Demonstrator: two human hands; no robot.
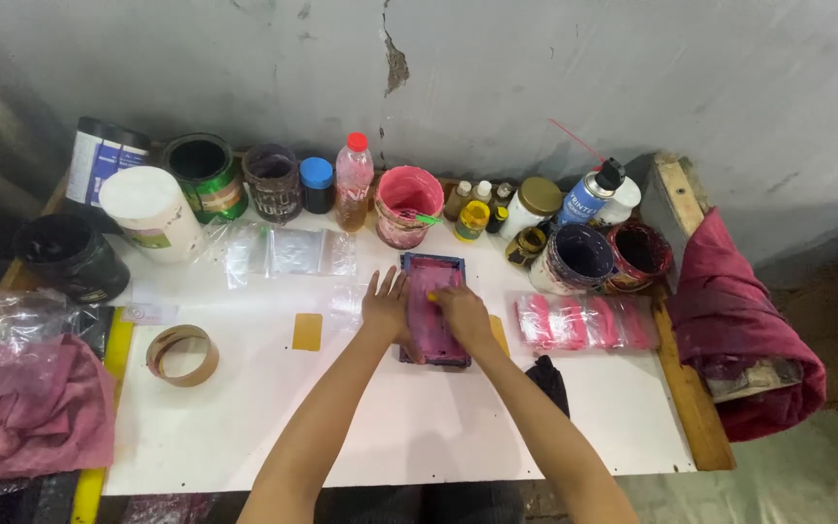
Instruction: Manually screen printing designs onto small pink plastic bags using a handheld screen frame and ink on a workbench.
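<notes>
Seen from above, a person's two hands work at a small dark-framed screen lying flat near the middle of a white surface. The left hand rests flat, fingers spread, on the frame's left edge. The right hand is curled around something yellowish pressed onto the mesh; only a tip of it shows. The screen is rectangular, its frame blue-black and its mesh smeared all over with pink ink.

Along the wall behind it stands a crowded row of containers. One pink pot sits just beyond the screen's top edge, with one red-capped bottle to its left. Further left come one blue-lidded jar, two open tins side by side, one white tub, one tall banded can and one black pot. Right of the pink pot is a huddle of small bottles, about five, too tightly packed to count surely, then one gold-lidded jar, one spray can and two open ink pots.

One tape roll lies well to the left of the hands, and one yellow card between it and the screen. A row of pink packets, about four, lies just right of the screen. Clear bags lie behind it. One pink rag is heaped at the left edge, and one maroon cloth drapes the right end.
</notes>
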